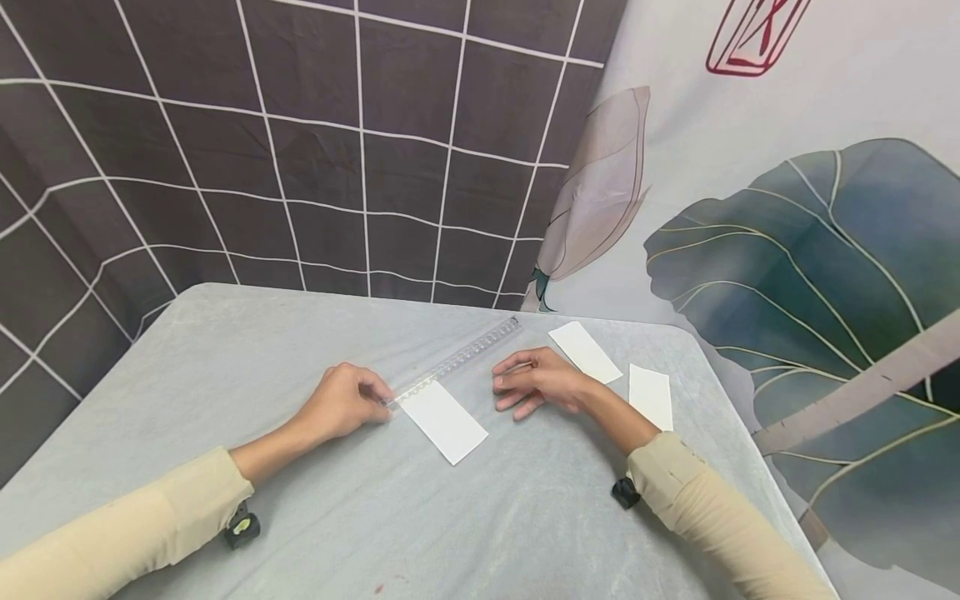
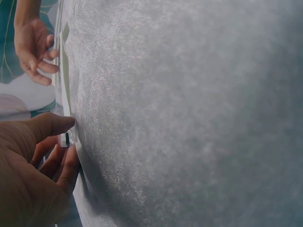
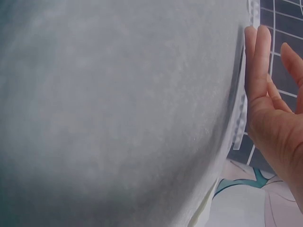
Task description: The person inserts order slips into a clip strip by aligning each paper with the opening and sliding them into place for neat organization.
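A clear plastic ruler (image 1: 468,350) lies slantwise along the upper short edge of a white paper card (image 1: 446,422). My left hand (image 1: 347,402) pinches the ruler's near left end between thumb and fingers; the left wrist view shows that ruler end (image 2: 67,138) in the grip of the hand (image 2: 40,158). To the right of the card, my right hand (image 1: 542,381) hovers with loosely bent, spread fingers and nothing in them. In the right wrist view, that hand (image 3: 270,94) is beside the ruler (image 3: 240,123), apart from the left hand.
Two more white cards lie to the right: one card (image 1: 587,352) beyond the right hand, another card (image 1: 651,395) partly behind the right forearm. A grey cloth covers the table (image 1: 247,358). Behind it hang a dark gridded curtain (image 1: 300,158) and a leaf-patterned cloth (image 1: 810,250).
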Tool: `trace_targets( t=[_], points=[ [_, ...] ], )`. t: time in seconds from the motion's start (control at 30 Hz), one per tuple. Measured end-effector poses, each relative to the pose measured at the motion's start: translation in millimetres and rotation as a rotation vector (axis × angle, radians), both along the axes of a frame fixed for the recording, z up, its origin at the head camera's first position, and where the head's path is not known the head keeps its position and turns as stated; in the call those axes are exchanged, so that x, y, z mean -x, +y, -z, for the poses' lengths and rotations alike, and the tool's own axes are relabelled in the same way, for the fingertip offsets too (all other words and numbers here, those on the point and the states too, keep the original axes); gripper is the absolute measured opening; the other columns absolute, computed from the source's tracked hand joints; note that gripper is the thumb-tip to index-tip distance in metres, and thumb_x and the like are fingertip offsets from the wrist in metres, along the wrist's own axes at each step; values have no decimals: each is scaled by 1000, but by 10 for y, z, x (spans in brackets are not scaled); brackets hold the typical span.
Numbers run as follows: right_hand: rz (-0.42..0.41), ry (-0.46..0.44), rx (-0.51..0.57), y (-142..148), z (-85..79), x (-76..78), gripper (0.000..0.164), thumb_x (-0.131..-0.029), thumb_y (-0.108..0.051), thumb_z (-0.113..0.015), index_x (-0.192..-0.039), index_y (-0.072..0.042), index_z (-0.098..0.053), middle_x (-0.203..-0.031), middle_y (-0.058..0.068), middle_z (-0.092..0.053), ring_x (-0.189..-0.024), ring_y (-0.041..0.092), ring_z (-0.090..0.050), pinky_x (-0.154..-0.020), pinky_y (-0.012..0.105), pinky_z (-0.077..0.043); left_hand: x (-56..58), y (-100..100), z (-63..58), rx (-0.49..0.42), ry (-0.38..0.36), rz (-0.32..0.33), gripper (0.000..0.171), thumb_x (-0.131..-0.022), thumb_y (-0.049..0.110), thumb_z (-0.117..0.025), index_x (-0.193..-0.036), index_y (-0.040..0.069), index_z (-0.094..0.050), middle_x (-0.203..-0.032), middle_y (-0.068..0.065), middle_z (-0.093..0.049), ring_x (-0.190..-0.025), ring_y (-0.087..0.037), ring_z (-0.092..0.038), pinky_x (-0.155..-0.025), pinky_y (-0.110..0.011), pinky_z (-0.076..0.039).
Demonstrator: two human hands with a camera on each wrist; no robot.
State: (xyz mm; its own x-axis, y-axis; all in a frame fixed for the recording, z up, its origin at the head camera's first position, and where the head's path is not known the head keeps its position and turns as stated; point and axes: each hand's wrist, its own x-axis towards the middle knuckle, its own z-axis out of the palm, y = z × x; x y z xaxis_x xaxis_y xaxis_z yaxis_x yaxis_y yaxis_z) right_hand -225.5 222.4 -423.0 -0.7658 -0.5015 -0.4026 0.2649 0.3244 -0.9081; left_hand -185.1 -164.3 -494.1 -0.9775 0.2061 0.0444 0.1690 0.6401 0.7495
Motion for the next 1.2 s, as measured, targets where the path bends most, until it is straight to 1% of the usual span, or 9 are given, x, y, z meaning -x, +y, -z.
trace_targets(
  t=[0.27,0.57,0.97,1.2],
  points=[
    [6,12,1,41,-37,-2,47,-104,-14,-77,-145,6,-63,-109,6,-85,-96,24,-87,-78,41,-71,-5,5,-4,4,-11,0,25,-71,22,-98,-87,36,-86,-83,19,-81,-87,-13,-77,-80,-35,-63],
    [13,26,-9,101,-38,15,51,-105,-15,-76,-149,6,-61,-113,7,-84,-97,24,-87,-79,40,-71,-18,9,-29,9,3,1,25,-71,22,-99,-87,37,-86,-82,20,-81,-86,-13,-77,-80,-34,-63],
    [45,39,-8,136,-46,30,49,-105,-13,-77,-148,5,-61,-110,7,-85,-95,22,-87,-76,38,-71,-6,10,-6,6,5,7,26,-71,21,-99,-88,36,-86,-82,20,-81,-87,-13,-77,-80,-35,-63],
    [45,56,-5,145,-60,21,50,-105,-14,-77,-148,7,-61,-109,7,-85,-94,23,-87,-75,38,-71,0,1,10,2,7,4,26,-71,21,-99,-87,36,-86,-83,20,-81,-87,-13,-77,-80,-35,-63]
  ],
)
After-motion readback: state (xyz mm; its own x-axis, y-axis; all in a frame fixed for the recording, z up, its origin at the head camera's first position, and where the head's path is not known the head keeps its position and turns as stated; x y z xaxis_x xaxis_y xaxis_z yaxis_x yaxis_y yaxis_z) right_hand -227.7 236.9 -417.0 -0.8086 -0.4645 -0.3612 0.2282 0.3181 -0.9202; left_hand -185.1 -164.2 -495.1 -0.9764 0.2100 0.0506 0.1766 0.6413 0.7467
